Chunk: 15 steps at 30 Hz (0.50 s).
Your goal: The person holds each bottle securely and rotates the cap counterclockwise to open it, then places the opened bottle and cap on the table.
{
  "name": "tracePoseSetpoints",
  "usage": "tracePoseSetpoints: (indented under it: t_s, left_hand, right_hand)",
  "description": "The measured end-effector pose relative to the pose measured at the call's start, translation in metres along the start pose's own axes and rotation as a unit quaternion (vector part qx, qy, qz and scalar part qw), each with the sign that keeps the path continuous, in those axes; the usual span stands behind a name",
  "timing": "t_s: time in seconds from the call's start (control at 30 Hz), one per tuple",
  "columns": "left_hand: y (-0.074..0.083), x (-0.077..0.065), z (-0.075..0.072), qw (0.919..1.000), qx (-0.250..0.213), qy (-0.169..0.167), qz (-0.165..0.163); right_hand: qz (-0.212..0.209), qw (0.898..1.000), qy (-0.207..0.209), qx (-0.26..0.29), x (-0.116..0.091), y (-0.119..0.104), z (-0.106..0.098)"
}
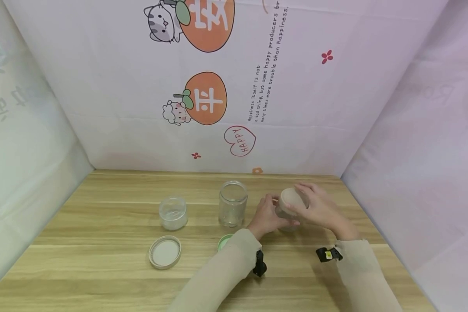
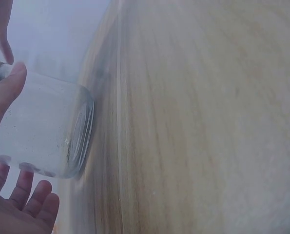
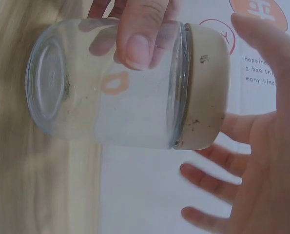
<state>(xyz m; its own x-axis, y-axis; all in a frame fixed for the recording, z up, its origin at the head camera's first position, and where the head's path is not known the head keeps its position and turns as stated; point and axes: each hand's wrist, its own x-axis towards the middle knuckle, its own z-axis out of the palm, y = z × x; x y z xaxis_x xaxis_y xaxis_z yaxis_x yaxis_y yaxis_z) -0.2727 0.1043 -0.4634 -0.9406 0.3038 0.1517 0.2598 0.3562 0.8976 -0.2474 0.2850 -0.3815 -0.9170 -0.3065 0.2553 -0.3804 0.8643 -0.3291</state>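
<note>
A clear glass jar (image 3: 140,107) with a beige lid (image 3: 210,87) on its mouth stands at the right of the table. My left hand (image 1: 266,219) grips the jar's side, thumb (image 3: 137,48) across the front and fingers behind the glass. Around the lid, my right hand (image 1: 321,210) has its fingers spread; in the right wrist view its thumb stands off the lid and the fingers are stretched out beside it. Small dark flecks mark the lid's rim. The left wrist view shows the jar's base (image 2: 84,131) close to the wooden table.
Left of my hands stands a taller open glass jar (image 1: 232,212), and farther left a short clear jar (image 1: 173,216). A beige lid (image 1: 165,252) lies upturned before it. My left sleeve partly covers a green lid (image 1: 223,241). Printed cloth walls (image 1: 296,143) enclose the table (image 1: 101,260).
</note>
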Motion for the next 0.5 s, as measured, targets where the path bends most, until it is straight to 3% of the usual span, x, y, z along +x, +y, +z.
tracePoseSetpoints:
  t_s: [0.27, 0.5]
  left_hand:
    - [0.0010, 0.0004, -0.0004, 0.9999, -0.008, 0.005, 0.005]
    - [0.0012, -0.0001, 0.0002, 0.9999, -0.011, 0.008, 0.000]
  right_hand:
    - [0.043, 0.997, -0.001, -0.062, -0.0037, -0.0045, -0.0046]
    - [0.042, 0.997, 0.015, -0.065, -0.0041, -0.0057, -0.0035]
